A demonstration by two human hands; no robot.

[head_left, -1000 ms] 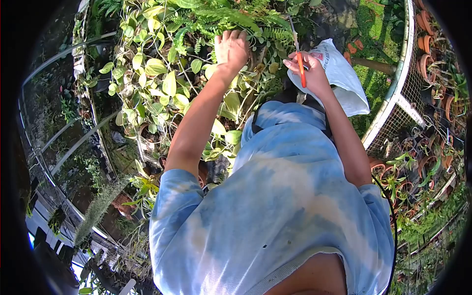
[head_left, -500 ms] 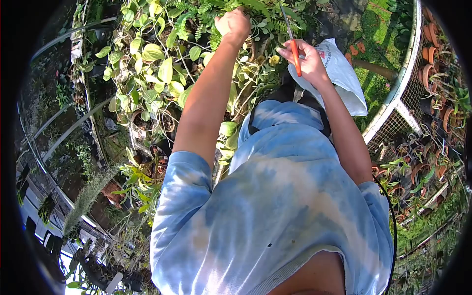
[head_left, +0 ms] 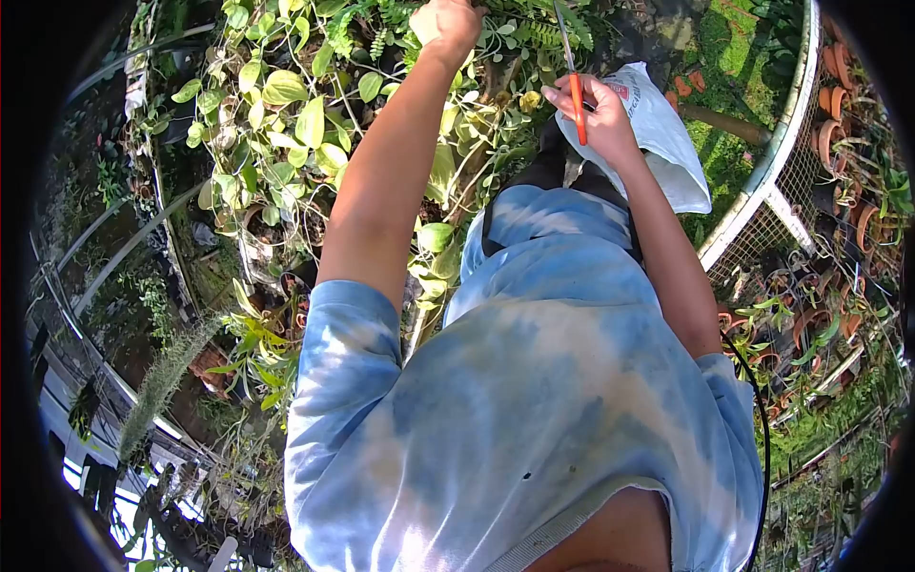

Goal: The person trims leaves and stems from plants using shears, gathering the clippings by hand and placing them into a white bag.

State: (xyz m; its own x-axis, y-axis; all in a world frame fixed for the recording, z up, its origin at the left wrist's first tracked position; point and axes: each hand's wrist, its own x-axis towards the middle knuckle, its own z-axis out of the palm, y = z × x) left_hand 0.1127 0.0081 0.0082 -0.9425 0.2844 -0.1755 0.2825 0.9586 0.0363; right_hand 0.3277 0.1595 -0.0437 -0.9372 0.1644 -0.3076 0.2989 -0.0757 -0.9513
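My left hand reaches into the foliage at the top edge of the view, closed like a fist. Its fingertips are hidden, so what it grips cannot be made out. Fern fronds and broad-leaved vines surround it. To the right, my right hand holds orange-handled scissors, their thin blades pointing up and away from me. A white plastic bag hangs just beyond my right wrist, its mouth facing down to the right.
A curved white frame with wire mesh stands at the right. Beyond it are several terracotta pots. Metal rails and a potted leafy plant lie on the left. Mossy ground shows at upper right.
My left hand has shifted slightly up, further toward the top edge. The plants at the left appear a little lower and further left; the scissors stand slightly more upright in my right hand.
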